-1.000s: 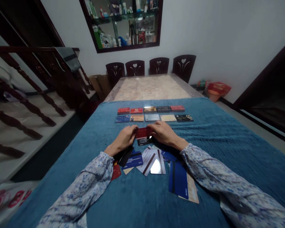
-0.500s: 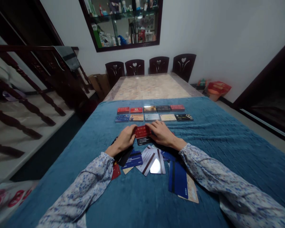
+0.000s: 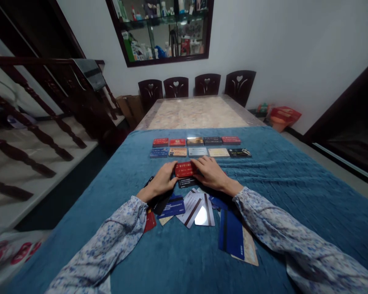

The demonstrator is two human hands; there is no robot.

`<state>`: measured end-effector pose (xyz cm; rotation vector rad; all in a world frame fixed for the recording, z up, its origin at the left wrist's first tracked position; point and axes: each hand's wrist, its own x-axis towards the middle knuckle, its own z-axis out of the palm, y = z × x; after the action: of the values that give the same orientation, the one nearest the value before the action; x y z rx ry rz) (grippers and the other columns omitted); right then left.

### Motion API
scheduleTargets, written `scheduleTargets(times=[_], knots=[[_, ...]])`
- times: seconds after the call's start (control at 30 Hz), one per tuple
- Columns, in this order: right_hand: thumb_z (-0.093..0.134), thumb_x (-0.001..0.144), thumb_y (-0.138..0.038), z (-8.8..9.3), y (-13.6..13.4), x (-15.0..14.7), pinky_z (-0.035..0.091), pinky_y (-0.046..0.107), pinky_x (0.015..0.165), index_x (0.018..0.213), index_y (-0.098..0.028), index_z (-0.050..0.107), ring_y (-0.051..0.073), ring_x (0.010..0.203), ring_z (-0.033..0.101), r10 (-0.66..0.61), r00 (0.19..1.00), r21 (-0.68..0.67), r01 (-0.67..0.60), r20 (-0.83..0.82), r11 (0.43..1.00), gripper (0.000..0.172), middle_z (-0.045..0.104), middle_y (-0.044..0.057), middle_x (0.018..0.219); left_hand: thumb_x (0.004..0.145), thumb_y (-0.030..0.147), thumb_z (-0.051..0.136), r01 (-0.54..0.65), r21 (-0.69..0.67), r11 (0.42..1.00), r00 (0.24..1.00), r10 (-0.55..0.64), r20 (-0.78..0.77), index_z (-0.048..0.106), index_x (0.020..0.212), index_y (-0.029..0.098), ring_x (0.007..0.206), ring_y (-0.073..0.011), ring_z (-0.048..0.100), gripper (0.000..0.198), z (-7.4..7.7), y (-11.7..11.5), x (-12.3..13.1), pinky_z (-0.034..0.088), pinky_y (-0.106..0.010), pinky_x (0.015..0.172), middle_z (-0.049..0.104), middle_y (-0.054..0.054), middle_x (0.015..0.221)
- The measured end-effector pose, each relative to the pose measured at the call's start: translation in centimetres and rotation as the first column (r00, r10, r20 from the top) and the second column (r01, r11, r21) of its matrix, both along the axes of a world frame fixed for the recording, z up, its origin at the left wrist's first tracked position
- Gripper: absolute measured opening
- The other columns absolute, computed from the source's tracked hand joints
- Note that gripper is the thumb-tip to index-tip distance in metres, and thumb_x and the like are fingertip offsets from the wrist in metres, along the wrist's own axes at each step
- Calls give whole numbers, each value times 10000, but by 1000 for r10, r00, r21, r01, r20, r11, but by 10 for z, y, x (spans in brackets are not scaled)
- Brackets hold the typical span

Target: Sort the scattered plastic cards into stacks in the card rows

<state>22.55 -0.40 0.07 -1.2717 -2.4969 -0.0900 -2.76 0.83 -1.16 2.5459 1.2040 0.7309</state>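
Note:
A red card (image 3: 185, 169), perhaps with others stacked beneath it, is held by its two short ends between my hands. My left hand (image 3: 162, 179) grips the left end with fingers and thumb. At the right end, my right hand (image 3: 211, 172) closes on it the same way. Just below lies a black card (image 3: 187, 182) with white print. Nearer to me are scattered cards: a blue card (image 3: 175, 206), a white card (image 3: 205, 212), a larger-looking blue card (image 3: 231, 234) and a red card (image 3: 150, 221). My wrists and sleeves hide parts of the pile.
Beyond my hands stand two rows of neat card stacks, among them a light blue stack (image 3: 198, 152) and a black stack (image 3: 239, 152). They rest on a blue cloth (image 3: 122, 253) over the table (image 3: 199, 112). Chairs (image 3: 207, 85) line the far wall; a banister (image 3: 33, 118) is left.
The view has shifted slightly, so everything sits a little further right. Both hands keep hold of the red card, whose face now tips a little more toward me.

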Motion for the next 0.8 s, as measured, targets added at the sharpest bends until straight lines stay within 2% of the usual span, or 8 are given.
scheduleTargets(times=[0.37,0.5,0.63,0.8], knots=[[655,916,-292,0,-1,-1,415,419,897,1400,-131,552,304,1091,549,-6,999,-28,4,-51,1000,520,706,161,1158,828,120,646,-44,-5,999,998,43,-49,500,1405,117,1184,-314,628,595,3,0,2,506,-541,1085,660,-184,1268],[678,892,-250,-1,1,0,439,420,888,1438,-150,527,300,1105,556,-11,995,-68,5,-98,998,574,699,169,1208,823,101,643,-40,1,999,999,40,-32,503,1410,143,1157,-291,639,604,3,0,0,505,-526,1081,677,-157,1229],[711,858,-220,-4,4,0,466,425,879,1445,-155,527,299,1098,572,-28,990,-93,15,-140,996,619,700,171,1240,810,102,661,-57,-5,998,998,57,-8,496,1426,148,1183,-287,642,639,3,1,-1,506,-512,1081,671,-158,1274],[717,848,-196,-3,5,-4,478,401,860,1417,-135,550,292,1069,596,-59,991,-114,45,-122,992,596,718,167,1222,812,112,670,-71,-23,997,997,70,-17,502,1425,155,1178,-293,654,637,5,0,-2,526,-490,1054,679,-155,1283]])
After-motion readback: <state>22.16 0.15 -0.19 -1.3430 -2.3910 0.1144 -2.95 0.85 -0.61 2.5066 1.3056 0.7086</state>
